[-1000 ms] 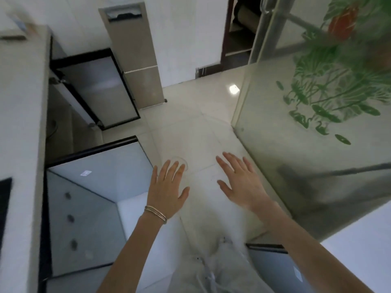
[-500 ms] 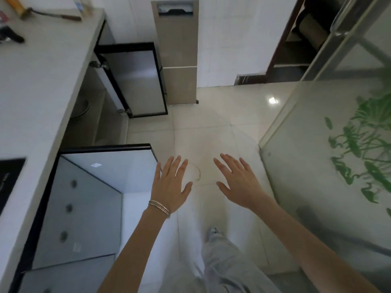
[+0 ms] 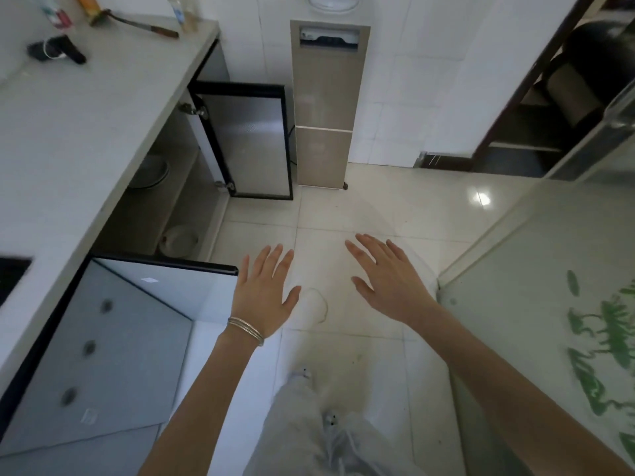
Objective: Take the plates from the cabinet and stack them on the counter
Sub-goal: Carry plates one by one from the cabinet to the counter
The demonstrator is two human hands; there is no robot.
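Under the pale counter point(image 3: 79, 125) the cabinet point(image 3: 178, 201) stands with both doors swung out. On its upper shelf lies a pale plate point(image 3: 149, 173), partly hidden by the counter edge. A second plate point(image 3: 178, 240) rests on the cabinet floor near the front. My left hand point(image 3: 263, 293), with bangles at the wrist, hovers flat over the floor tiles beside the near door, fingers spread and holding nothing. My right hand point(image 3: 388, 283) is spread the same way to its right, empty. Both hands are well short of the plates.
The near cabinet door point(image 3: 120, 324) juts out at my left; the far door point(image 3: 251, 142) stands open by a tall beige water dispenser point(image 3: 326, 101). A frosted glass door with green leaves point(image 3: 563, 310) is on the right. A knife point(image 3: 137, 24), bottles and a black object point(image 3: 56, 51) lie on the counter.
My view has swung left and upward, bringing the counter top and the cabinet's inside with its plates into sight. Both hands stay spread and empty in front of me.
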